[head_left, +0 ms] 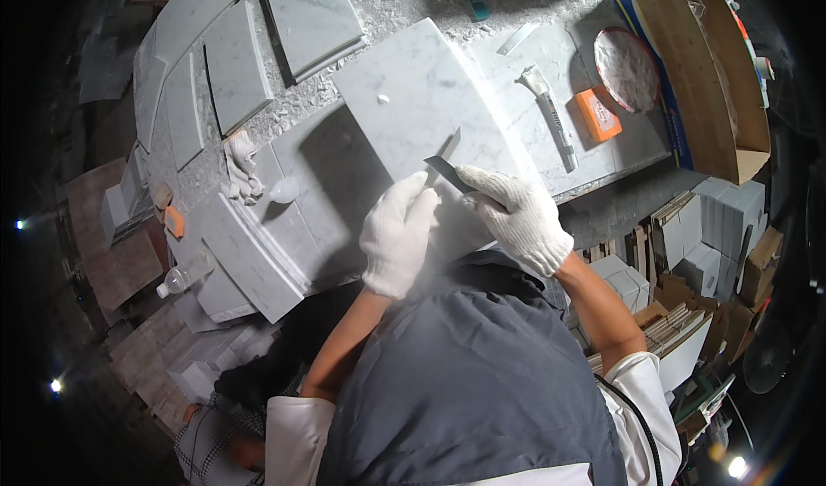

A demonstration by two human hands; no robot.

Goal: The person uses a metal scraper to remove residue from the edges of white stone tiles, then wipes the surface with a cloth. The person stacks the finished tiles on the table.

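Observation:
Both my hands wear white knit gloves above a white-grey marble tile (413, 82). My left hand (400, 236) is closed in a pinch on a thin light-grey metal strip (451, 144) that points up and away. My right hand (520, 215) grips a dark flat scraper blade (446, 173), its tip toward the left. The two metal pieces cross in front of my fingers; I cannot tell whether they touch. A small white lump (384, 100) lies on the tile. The handles are hidden in the gloves.
Right of the tile lie a tube (551, 120), an orange box (598, 114) and a round tub of white paste (626, 69), beside a cardboard box (701, 64). Leftward are a spare glove (243, 168), a plastic bottle (185, 275) and more marble slabs (237, 77).

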